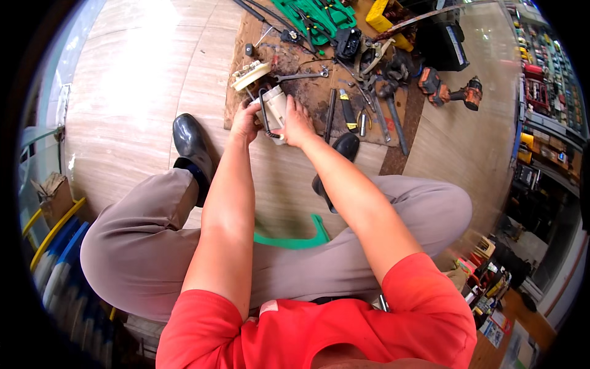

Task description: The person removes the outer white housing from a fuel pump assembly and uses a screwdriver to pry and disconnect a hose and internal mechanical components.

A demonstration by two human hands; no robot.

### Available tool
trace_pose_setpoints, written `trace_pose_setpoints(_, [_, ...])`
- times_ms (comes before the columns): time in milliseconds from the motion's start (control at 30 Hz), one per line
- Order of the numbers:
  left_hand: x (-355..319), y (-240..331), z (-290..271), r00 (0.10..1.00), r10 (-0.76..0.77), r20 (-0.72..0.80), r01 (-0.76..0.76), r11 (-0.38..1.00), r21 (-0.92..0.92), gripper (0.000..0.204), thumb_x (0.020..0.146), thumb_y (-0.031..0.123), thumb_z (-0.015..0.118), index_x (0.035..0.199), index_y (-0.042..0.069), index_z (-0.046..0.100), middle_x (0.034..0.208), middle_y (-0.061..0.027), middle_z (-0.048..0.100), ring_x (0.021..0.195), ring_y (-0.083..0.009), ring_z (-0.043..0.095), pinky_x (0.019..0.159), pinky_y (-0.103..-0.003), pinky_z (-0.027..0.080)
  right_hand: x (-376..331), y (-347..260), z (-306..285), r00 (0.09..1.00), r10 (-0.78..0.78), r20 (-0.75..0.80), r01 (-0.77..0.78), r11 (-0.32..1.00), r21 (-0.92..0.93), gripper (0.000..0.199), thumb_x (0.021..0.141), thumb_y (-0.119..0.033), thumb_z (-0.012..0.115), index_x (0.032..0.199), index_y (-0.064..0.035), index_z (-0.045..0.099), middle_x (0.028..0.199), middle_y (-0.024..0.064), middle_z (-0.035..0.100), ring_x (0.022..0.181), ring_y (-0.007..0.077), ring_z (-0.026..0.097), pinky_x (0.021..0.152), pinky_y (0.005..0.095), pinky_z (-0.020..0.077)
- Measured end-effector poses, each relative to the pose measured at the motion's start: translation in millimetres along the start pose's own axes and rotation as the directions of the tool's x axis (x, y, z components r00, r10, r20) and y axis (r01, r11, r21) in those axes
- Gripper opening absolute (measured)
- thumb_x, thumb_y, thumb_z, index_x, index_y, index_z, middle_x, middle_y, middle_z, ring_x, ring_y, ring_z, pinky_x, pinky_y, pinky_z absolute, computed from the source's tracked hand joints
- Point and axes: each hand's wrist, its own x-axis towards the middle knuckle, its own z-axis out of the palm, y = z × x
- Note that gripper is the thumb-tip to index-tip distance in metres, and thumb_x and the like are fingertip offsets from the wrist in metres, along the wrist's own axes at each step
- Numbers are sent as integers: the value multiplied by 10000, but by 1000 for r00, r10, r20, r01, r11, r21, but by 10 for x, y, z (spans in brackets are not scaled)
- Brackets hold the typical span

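Observation:
Between my two hands, over the near edge of the stained brown board [236, 31], is a cream plastic fuel pump module [275, 103] with a round flange [251, 76] at its far end. A bent black hose [265, 115] runs along its body. My left hand [246, 122] is closed on the left side of the module, fingers partly hidden by it. On the opposite side my right hand [297, 123] grips the body, its fingers stretched along it and the thumb near the lower end. Just beyond the module lies a combination wrench [302, 76].
Right of the module lie a black bar [330, 114], a utility knife [348, 109], a metal socket [363, 125] and a hammer [392, 111]. A green tool case [301, 13] sits at the back. Farther right are a cordless drill [468, 93] and a black box [447, 49]. My shoes flank the workspace.

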Motion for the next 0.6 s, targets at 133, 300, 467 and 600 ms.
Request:
trace_pose_setpoints(133, [20,121,136,975,207,78,-202,977,-63,609,792,186,778,1286,43,453,985,-115,643,830,-223,644,692,-377,547,-14,-180,-67,991,-80,-106,82,996,22,1163,608,-299,877,1473,-8,155,1405,266,374,1291,427,403,1083,448,357])
trace_pose_setpoints(300, [-196,132,636,930,288,229,-175,895,-411,677,778,249,812,1311,57,442,1176,-95,601,1045,-243,600,910,-398,502,-287,-190,-633,952,-221,-211,171,958,-232,1123,618,-281,857,1477,-38,176,1365,231,382,1253,415,415,1053,472,363])
trace_pose_setpoints(467, [-880,820,1627,750,481,454,-278,852,-444,902,661,306,890,1364,58,384,1252,-87,556,1145,-255,556,991,-394,454,-1117,-683,-1764,758,-463,-460,273,865,-421,1086,610,-273,860,1458,-37,225,1308,220,385,1190,413,416,1014,483,349])
trace_pose_setpoints(600, [-1684,1448,2399,561,633,534,-430,774,-465,918,633,220,902,1363,16,386,1266,-93,544,1150,-238,546,991,-361,438,-1795,-993,-2455,597,-518,-612,310,853,-419,1181,575,-216,878,1484,-10,152,1342,228,362,1234,425,382,1048,479,332])
